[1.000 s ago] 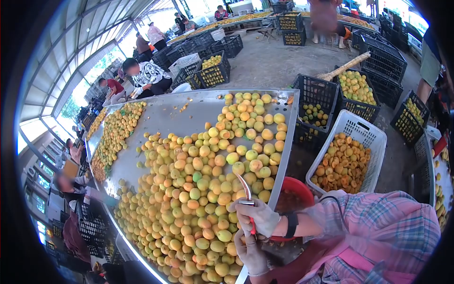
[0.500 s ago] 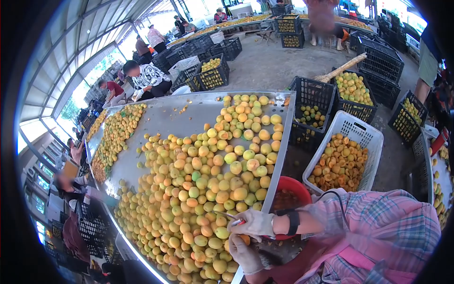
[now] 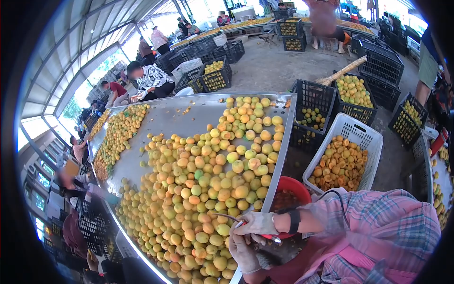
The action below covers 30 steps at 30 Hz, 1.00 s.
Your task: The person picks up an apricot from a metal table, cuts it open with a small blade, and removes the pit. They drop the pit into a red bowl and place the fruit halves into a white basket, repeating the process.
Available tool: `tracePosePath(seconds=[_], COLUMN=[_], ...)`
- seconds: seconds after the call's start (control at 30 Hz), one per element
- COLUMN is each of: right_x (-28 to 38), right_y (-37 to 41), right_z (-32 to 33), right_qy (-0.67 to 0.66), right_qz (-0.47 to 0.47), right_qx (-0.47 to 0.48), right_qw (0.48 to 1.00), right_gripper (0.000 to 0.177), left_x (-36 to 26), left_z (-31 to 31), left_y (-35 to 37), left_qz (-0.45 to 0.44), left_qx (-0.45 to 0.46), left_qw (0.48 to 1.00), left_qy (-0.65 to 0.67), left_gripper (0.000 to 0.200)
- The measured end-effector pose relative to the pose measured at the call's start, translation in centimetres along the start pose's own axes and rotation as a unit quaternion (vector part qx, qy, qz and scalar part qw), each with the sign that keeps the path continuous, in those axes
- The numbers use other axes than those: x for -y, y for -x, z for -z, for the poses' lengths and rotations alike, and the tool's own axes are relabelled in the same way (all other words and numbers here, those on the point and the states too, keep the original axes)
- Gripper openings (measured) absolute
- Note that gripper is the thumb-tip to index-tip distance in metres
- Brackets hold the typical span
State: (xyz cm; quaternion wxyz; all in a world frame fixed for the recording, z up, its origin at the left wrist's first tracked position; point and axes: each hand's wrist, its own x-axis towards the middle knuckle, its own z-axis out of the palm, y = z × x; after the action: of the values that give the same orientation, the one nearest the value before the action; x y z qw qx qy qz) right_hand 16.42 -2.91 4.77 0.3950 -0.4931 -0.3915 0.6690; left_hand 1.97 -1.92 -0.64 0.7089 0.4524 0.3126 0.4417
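My right hand (image 3: 255, 223), in a pale glove with a dark band at the wrist, is closed around a knife (image 3: 269, 236) with a red handle. Its thin curved blade points left over the fruit. Just below, my gloved left hand (image 3: 243, 253) has its fingers curled up against the right one; whatever lies between them is hidden. Both hands are at the near edge of a metal table (image 3: 165, 113) heaped with yellow-orange apricots (image 3: 203, 180). Beside my right forearm is a red tub (image 3: 299, 188), partly covered by the arm, with dark reddish-brown contents.
A white crate (image 3: 376, 154) of halved apricots (image 3: 341, 163) stands right of the table. Behind it are black crates (image 3: 307, 90) holding whole fruit, one with a pale stick (image 3: 343, 71) across it. Co-workers sit along the table's far side, including a person in a patterned shirt (image 3: 153, 78).
My hands have drawn together, and the orange fruit seen between them is now hidden. The knife has turned, showing more of its red handle below my right hand. The view has shifted slightly.
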Motion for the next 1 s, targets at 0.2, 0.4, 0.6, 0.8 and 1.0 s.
tracePosePath(seconds=[0.2,0.4,0.6,0.8,1.0], right_x=[-2.4,-2.2,-0.2,2.0,2.2], right_y=[-1.3,-0.5,0.4,3.3,7.8], right_z=[0.7,0.4,0.4,1.9,6.2], right_qy=[0.056,0.041,0.062,0.005,-0.068], right_qz=[0.083,0.072,0.009,0.050,0.062], right_qx=[0.015,-0.007,-0.035,-0.074,-0.244], right_qw=[0.995,0.997,0.997,0.996,0.965], right_gripper=[0.038,0.039,0.037,0.037,0.028], left_x=[0.5,-1.0,-1.1,0.0,-2.2], left_z=[0.4,-0.7,-1.1,0.6,-1.6], left_y=[-0.1,0.4,0.4,0.4,0.9], left_qz=[-0.006,0.021,0.013,0.031,-0.029], left_qx=[-0.006,0.010,0.063,-0.024,-0.071], left_qw=[1.000,1.000,0.998,0.997,0.969], left_qy=[-0.024,-0.006,0.017,-0.074,-0.236], left_gripper=[0.043,0.045,0.050,0.044,0.032])
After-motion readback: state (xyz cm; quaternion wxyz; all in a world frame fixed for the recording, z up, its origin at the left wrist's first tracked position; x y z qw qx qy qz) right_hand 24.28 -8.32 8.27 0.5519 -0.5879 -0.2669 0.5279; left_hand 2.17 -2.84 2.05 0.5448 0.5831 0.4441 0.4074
